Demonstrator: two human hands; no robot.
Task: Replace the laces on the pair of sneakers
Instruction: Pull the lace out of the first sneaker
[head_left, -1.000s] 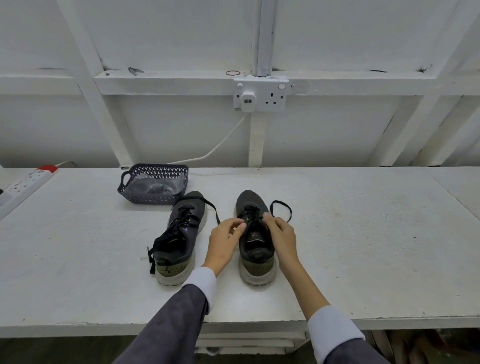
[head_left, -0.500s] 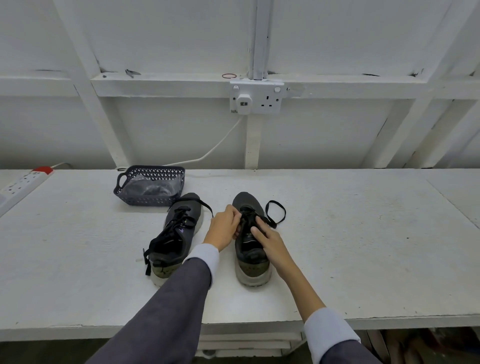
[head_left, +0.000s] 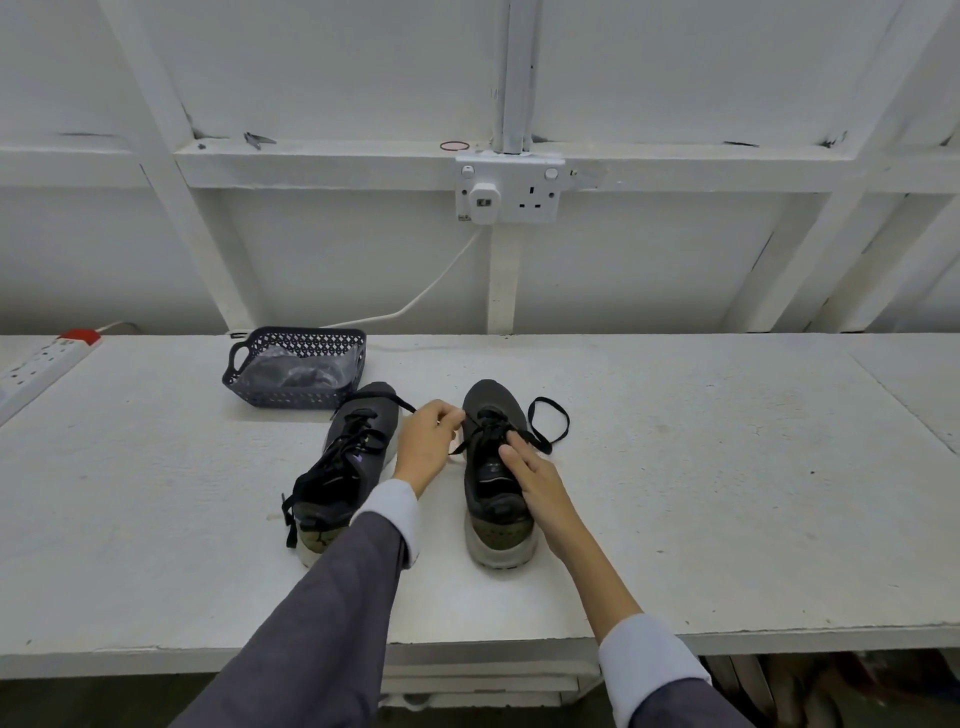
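Two dark grey sneakers with pale soles stand toe-away on the white table (head_left: 727, 493). The right sneaker (head_left: 493, 499) has a black lace (head_left: 548, 423) partly pulled out, looping on the table to its right. My left hand (head_left: 428, 444) sits at the shoe's left side, fingers pinched on a strand of that lace. My right hand (head_left: 535, 480) rests on the tongue, fingertips pressing the laces near the upper eyelets. The left sneaker (head_left: 345, 462) is fully laced with black laces and lies just left of my left wrist.
A dark perforated plastic basket (head_left: 296, 371) with a clear bag of dark items stands behind the left sneaker. A white power strip (head_left: 44, 364) lies at the far left edge. A wall socket (head_left: 506, 195) with a plug and cable is on the back wall.
Both hands have moved from the lower eyelets up toward the toe end of the lacing. The left hand has drawn a lace strand out to the left.
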